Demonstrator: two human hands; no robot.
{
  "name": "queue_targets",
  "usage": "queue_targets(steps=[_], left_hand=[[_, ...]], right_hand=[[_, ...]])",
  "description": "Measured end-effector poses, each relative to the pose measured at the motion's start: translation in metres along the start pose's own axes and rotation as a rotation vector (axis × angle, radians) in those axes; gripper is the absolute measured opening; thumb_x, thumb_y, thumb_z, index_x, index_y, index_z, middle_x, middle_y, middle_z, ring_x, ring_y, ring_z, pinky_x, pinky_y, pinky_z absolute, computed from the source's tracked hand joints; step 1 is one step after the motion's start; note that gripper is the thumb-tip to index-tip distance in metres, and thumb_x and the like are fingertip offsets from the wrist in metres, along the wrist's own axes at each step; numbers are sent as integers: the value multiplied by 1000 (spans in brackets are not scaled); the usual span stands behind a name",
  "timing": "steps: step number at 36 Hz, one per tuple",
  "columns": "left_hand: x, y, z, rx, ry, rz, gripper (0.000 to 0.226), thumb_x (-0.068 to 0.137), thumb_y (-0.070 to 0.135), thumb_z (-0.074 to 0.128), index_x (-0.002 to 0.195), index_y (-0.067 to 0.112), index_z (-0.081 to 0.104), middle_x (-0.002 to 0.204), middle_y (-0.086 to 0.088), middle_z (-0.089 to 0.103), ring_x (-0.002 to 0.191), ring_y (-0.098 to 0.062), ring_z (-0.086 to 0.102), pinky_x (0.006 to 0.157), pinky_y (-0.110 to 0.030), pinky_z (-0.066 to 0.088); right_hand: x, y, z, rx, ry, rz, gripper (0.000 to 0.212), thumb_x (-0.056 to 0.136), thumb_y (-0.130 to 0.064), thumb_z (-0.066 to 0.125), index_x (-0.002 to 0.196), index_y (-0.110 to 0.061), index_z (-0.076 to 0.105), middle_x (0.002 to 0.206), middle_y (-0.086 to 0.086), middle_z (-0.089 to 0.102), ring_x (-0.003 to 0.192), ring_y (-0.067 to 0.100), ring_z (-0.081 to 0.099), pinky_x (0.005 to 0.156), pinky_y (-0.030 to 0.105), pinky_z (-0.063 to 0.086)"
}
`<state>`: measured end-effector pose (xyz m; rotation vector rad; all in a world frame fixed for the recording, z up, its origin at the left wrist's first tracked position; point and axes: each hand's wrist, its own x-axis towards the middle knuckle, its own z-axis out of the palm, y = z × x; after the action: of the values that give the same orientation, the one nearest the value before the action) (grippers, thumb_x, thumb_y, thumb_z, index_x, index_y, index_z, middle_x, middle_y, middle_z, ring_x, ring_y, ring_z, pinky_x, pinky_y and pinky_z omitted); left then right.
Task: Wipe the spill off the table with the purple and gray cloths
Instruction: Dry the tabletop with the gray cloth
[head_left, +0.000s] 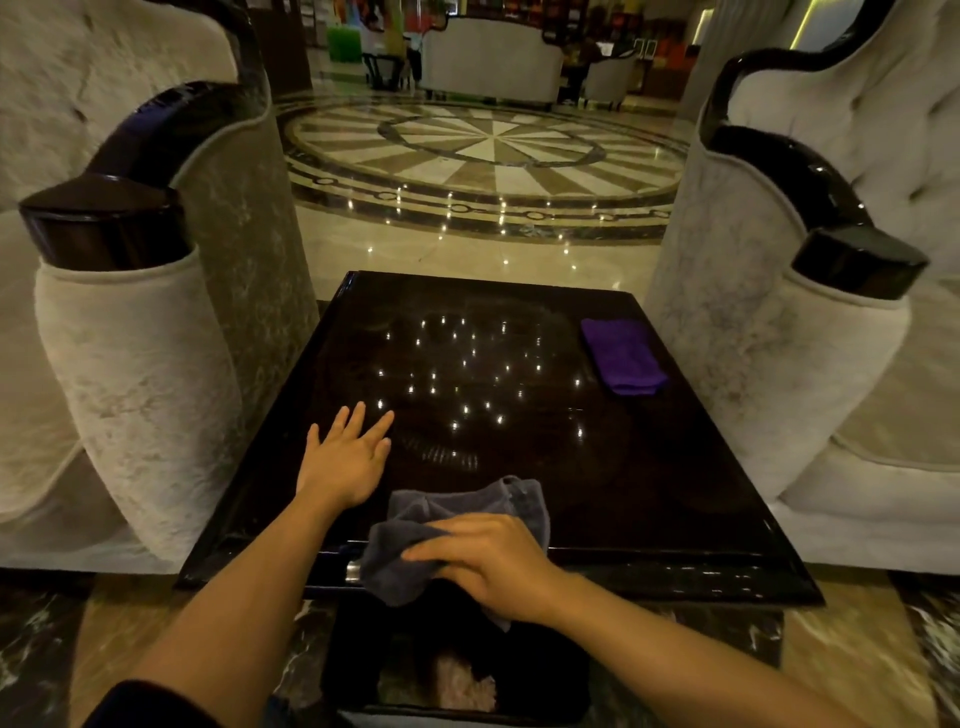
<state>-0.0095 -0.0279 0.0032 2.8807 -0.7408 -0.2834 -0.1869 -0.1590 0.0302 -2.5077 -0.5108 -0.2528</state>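
From the head view, the right hand (488, 564) presses the gray cloth (467, 501) at the table's (675, 493) near edge, fingers nearly straight and the thumb hidden. The left hand (345, 460) lies flat and empty on the top. The purple cloth (621, 356) sits folded at the far right. Both cloths look soft and light, best bunched under the palm. The spill is lost among glossy reflections.

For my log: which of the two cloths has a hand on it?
The gray cloth, crumpled at the near edge under the right hand; the purple cloth lies folded, untouched, far right.
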Motion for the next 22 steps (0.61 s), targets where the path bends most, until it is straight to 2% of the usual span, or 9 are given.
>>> queue_targets(steps=[3,7,11,15,18,22], left_hand=[[0,-1,-1,-1,4,-1,48,97,40,16,144,34,7,158,-5,1,145,-23,-4,116,-49,2],[-1,0,-1,2,8,-1,48,97,40,16,144,35,7,158,-5,1,145,-23,-4,116,-50,2],[-3,0,-3,-13,0,3,48,97,40,14,144,34,7,158,-5,-1,145,-22,-5,116,-49,0],[-4,1,-4,-7,4,8,48,97,40,14,144,34,7,158,-6,0,145,-23,-4,116,-49,1],[-4,1,-4,-9,11,10,48,97,40,14,144,34,8,158,-6,0,145,-23,-4,116,-49,2],[-3,0,-3,-6,16,11,48,97,40,15,144,34,8,158,-5,1,145,-23,-4,116,-49,2]], right_hand=[[-6,-4,-13,64,50,46,27,84,-11,54,109,-11,63,115,14,66,107,28,60,89,36,47],[-11,0,-49,63,243,171,30,80,-10,57,109,-12,64,116,16,64,109,28,59,94,36,46],[-15,21,-95,-84,426,325,33,79,-6,62,111,-15,63,119,16,63,112,28,58,95,33,43],[-23,59,-124,-319,561,544,33,83,-15,60,116,-18,59,123,13,61,110,30,58,90,37,45],[-31,95,-127,-434,525,752,37,89,-21,51,125,-18,50,132,16,52,114,36,51,89,43,43],[-48,140,-109,-398,193,1022,49,95,-33,36,139,-16,25,151,22,14,133,41,25,107,48,29]])
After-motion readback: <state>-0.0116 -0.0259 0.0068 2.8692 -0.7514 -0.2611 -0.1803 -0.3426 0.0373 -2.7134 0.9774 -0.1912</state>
